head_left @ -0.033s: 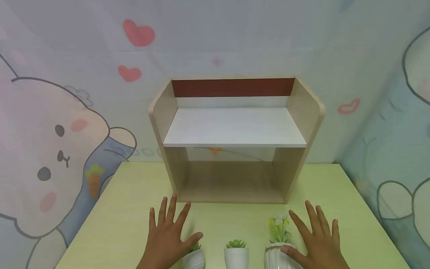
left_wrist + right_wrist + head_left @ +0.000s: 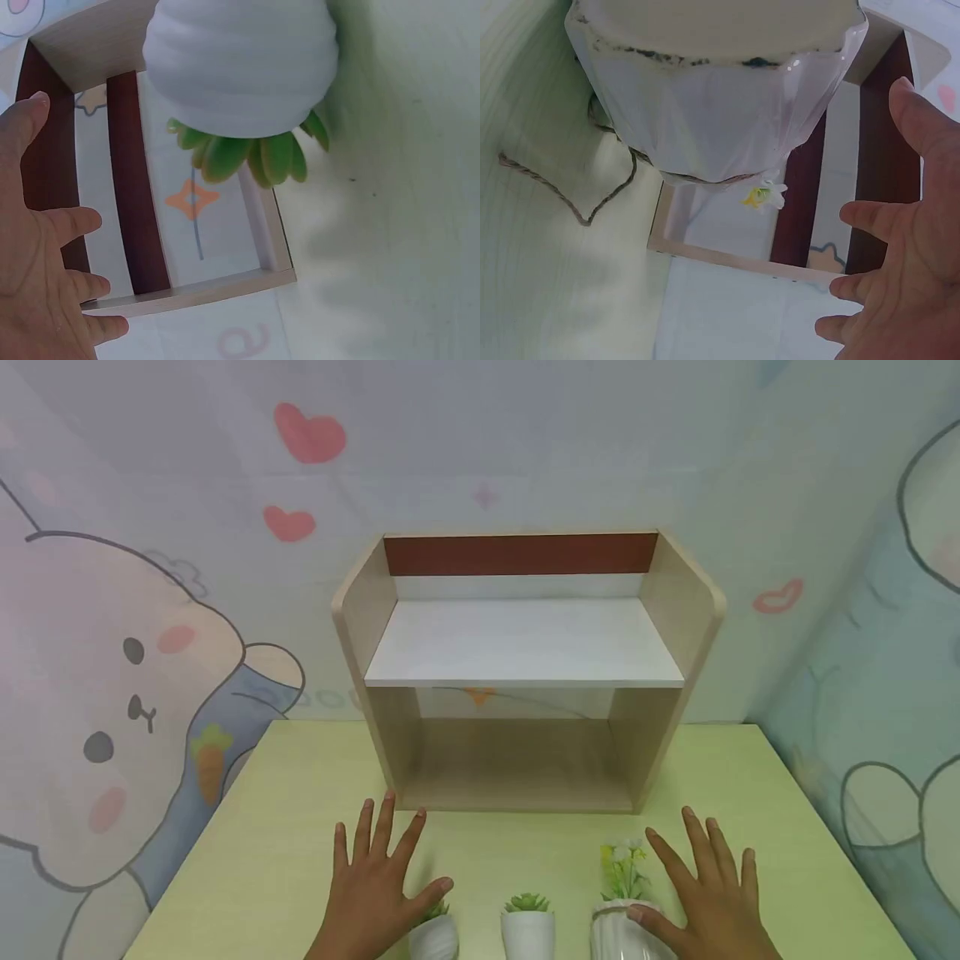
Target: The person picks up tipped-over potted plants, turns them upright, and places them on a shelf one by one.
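Both hands lie flat on the pale green table (image 2: 262,860) with fingers spread and hold nothing. My left hand (image 2: 375,881) has its thumb beside a small ribbed white pot with a green succulent (image 2: 437,937), which fills the top of the left wrist view (image 2: 240,67). My right hand (image 2: 705,889) lays its thumb against a taller faceted white pot with small yellow-white flowers (image 2: 621,927). In the right wrist view this pot (image 2: 712,97) has twine (image 2: 570,195) tied round it. A third small white pot with a succulent (image 2: 528,931) stands between them.
A two-tier wooden shelf (image 2: 525,668) with a white upper board and a dark red back strip stands just beyond the hands, against a cartoon-printed backdrop (image 2: 127,677). Its lower compartment opens toward me. The backdrop also closes in the right side.
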Demonstrator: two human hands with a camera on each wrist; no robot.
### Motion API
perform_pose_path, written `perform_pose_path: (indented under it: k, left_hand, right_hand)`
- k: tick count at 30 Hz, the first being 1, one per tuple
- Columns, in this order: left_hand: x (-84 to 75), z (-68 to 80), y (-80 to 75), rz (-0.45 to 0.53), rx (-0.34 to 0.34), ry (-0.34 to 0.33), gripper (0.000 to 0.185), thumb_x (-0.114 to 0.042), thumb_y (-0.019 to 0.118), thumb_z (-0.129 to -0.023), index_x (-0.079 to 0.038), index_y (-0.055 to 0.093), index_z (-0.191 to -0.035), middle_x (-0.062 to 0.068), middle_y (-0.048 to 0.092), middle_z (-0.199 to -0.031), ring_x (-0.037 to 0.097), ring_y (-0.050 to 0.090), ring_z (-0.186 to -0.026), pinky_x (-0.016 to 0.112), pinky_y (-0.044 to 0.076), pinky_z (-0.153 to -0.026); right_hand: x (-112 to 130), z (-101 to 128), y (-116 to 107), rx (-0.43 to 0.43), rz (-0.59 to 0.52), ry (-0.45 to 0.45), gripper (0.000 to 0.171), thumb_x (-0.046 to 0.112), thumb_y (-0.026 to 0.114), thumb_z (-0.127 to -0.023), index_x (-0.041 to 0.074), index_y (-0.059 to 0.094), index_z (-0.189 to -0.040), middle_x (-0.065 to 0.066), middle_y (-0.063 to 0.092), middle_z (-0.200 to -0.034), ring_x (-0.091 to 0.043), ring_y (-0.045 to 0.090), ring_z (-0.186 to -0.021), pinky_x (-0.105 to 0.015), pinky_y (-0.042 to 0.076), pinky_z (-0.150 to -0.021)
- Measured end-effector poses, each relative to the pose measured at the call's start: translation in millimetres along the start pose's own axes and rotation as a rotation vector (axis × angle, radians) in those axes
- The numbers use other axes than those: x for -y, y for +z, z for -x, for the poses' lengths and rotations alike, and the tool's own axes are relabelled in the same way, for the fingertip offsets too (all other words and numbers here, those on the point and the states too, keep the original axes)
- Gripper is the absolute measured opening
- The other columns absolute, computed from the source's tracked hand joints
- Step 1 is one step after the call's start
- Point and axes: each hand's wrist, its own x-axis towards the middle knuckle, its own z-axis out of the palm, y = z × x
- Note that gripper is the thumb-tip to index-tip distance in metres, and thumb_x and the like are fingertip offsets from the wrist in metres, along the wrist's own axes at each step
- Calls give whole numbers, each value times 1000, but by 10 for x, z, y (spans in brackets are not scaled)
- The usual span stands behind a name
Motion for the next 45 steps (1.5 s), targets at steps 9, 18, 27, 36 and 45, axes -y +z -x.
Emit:
perform_pose_path:
  k: [9, 18, 27, 36, 45]
  left_hand:
    - [84, 129, 3, 112, 39, -66, 84, -63, 67, -94, -15, 45, -160, 23, 20, -171, 50, 20, -154, 75, 15, -117]
    - [215, -455, -426, 499, -333, -94, 73, -20, 75, -96, -2, 41, -158, 21, 45, -158, 41, 44, -144, 63, 41, -109]
    - [174, -1313, -987, 960, -383, -112, 66, -21, 67, -101, -6, 40, -160, 8, 44, -161, 24, 42, -148, 45, 34, -121]
    - [62, -1860, -1235, 1110, -177, -179, 60, -31, 62, -103, -7, 42, -155, 13, 52, -146, 27, 53, -129, 52, 42, -112]
    - [114, -1846, -1237, 1005, -199, -236, 50, -13, 63, -102, 1, 50, -148, 21, 58, -142, 37, 60, -124, 57, 47, -107]
  right_hand:
    - [98, 169, 3, 129, -117, 199, 77, 53, 75, -93, 9, 50, -151, -36, 32, -159, -66, 37, -136, -87, 29, -96]
    - [148, 315, 20, 415, -239, 476, 100, 67, 55, -100, -4, 22, -162, -38, 31, -158, -65, 39, -135, -78, 42, -94]
    - [79, 368, -156, 376, -254, 478, 99, 64, 52, -103, -8, 20, -161, -41, 34, -154, -63, 40, -135, -77, 41, -97]
    - [139, 359, -165, 494, -295, 580, 110, 71, 47, -101, -11, 8, -162, -36, 45, -152, -55, 56, -127, -68, 48, -93]
    - [184, 306, -192, 595, -260, 570, 116, 74, 47, -99, -19, 10, -158, -44, 45, -146, -63, 52, -125, -69, 48, -93]
